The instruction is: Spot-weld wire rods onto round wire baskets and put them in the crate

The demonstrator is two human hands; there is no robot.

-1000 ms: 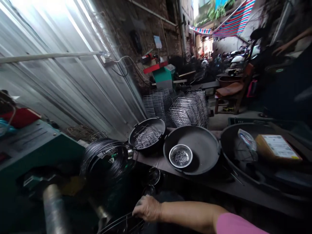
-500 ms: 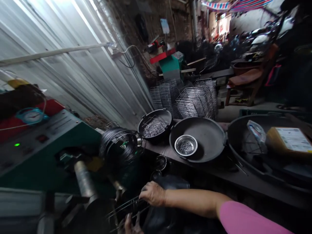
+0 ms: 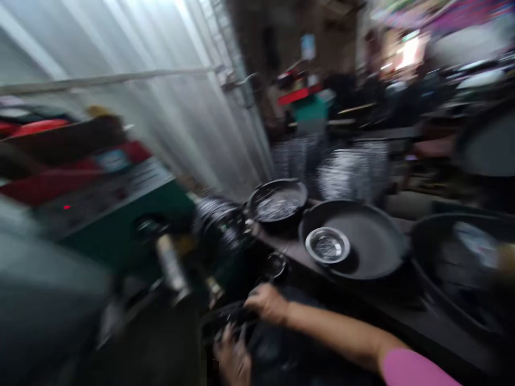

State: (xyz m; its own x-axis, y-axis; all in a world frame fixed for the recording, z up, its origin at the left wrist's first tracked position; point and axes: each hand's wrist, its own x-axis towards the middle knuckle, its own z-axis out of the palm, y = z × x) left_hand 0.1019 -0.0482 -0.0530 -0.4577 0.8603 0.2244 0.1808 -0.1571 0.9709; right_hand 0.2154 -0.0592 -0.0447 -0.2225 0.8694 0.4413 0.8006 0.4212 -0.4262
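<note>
Low in the view, my right hand [image 3: 267,304] is closed on the near end of a wire frame [image 3: 228,315], whose thin rods are smeared by motion. My left hand [image 3: 233,354] is lower and to the left, its fingers bent up around the same frame, though blur hides the exact grip. Just left of the frame stands a green machine [image 3: 132,214] with a pale metal cylinder [image 3: 171,262] jutting out. A wire coil [image 3: 221,220] lies beyond my hands.
A black pan [image 3: 277,201] holds short wire pieces. Beside it, a wide pan [image 3: 370,236] carries a small metal bowl [image 3: 328,245] with small wire parts. A third pan [image 3: 426,289] is at right. Wire racks [image 3: 350,174] stack behind; corrugated metal wall [image 3: 173,123] at left.
My view has swung left, so the surroundings shift right and blur. Both hands still stay at the wire frame. The machine's panel light has turned from green to red.
</note>
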